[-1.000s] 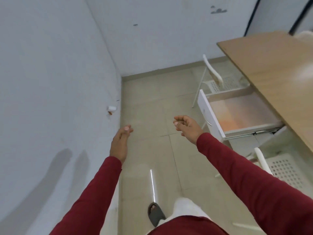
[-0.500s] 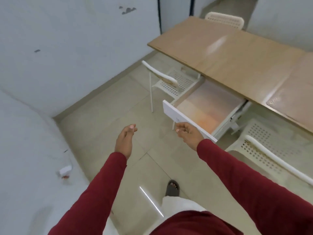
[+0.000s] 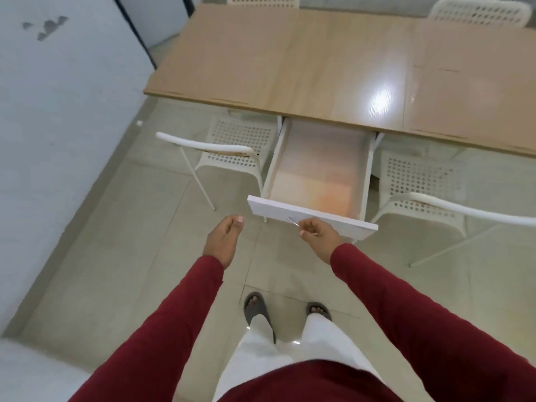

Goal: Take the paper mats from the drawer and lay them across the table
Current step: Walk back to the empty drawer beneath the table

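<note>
A white drawer (image 3: 275, 208) stands pulled out from under the near edge of the wooden table (image 3: 290, 62). Inside it lies a pale sheet with an orange tint, the paper mats (image 3: 316, 169), flat on the bottom. My right hand (image 3: 319, 239) hovers at the drawer front, fingers loosely curled beside the small metal handle (image 3: 292, 221), holding nothing. My left hand (image 3: 223, 242) is to the left of the drawer front, over the floor, fingers straight and together, empty. The table top is bare and glossy.
A white perforated chair (image 3: 229, 158) is tucked left of the drawer and another (image 3: 420, 192) right of it. Two more chairs (image 3: 478, 11) stand at the table's far side. A white wall (image 3: 58, 111) runs along the left. My feet stand on the tiled floor (image 3: 130, 242).
My view has swung right from the wall to face the table and drawer squarely. Both hands have stayed out in front, and the right hand now sits at the drawer front.
</note>
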